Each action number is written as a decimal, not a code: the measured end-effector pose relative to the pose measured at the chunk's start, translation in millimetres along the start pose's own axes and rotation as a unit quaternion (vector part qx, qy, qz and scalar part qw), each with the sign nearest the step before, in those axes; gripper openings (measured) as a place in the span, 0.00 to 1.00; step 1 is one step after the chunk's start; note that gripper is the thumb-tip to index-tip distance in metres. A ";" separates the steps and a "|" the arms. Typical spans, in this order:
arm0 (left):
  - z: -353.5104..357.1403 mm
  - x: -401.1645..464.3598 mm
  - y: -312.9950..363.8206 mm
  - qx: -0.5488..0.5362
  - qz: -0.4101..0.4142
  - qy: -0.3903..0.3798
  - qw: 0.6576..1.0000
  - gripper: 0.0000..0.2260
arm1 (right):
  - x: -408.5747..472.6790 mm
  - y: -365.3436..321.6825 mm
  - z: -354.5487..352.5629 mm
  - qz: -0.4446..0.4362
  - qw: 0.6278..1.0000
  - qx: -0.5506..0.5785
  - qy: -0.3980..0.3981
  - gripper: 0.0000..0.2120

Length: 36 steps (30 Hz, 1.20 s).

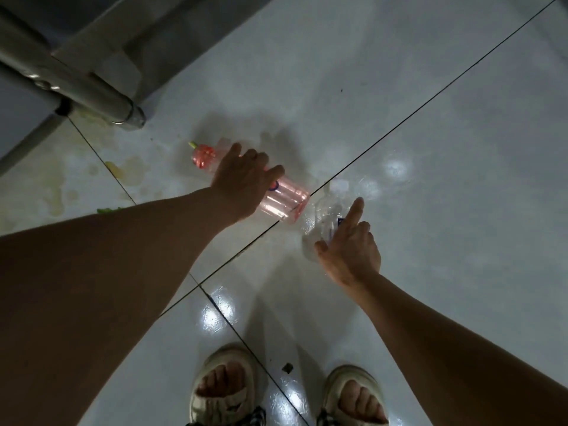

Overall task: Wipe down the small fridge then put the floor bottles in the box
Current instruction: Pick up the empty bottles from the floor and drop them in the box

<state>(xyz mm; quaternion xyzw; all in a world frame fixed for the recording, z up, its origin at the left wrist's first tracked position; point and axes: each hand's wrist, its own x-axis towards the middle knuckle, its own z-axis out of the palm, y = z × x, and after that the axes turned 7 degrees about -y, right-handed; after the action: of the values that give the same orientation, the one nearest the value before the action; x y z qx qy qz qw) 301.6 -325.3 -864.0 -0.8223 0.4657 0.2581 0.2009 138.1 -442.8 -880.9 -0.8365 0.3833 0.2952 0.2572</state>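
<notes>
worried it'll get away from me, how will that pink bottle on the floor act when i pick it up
The pink bottle lies on its side on glossy floor tile, so it would probably roll if nudged. It looks see-through with no liquid visible, so likely light and a bit squashy. The left hand wraps over its middle, which should steady it.

Two bottles, two hands, two sandalled feet counted on the floor.

Two plastic bottles are seen lying on the tiled floor (430, 149): one pink bottle (285, 198) and one clear bottle (325, 215). Two hands are counted, a left hand (246, 182) and a right hand (350, 247). Two sandals are shown, a left sandal (222, 388) and a right sandal (353, 395). One metal hinge (92, 90) is visible.
</notes>
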 end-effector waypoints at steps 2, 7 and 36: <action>-17.3 -15.6 -0.8 0.011 -0.015 -0.030 0.999 0.28 | -14.0 -0.5 -18.7 -0.005 1.000 -0.007 0.000 0.48; -91.5 -72.9 -1.8 -0.002 -0.062 -0.062 0.996 0.35 | -68.9 -8.8 -91.0 -0.039 0.999 -0.035 0.009 0.44; -537.1 -444.1 65.9 0.035 -0.050 0.108 0.992 0.33 | -505.7 15.3 -479.6 -0.032 0.985 -0.035 0.163 0.34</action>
<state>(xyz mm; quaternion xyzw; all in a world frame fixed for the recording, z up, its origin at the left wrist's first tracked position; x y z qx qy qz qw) 179.4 -369.8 -176.1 -0.8603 0.4513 0.1407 0.1909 -0.7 -519.1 -202.0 -0.8939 0.3823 0.1594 0.1715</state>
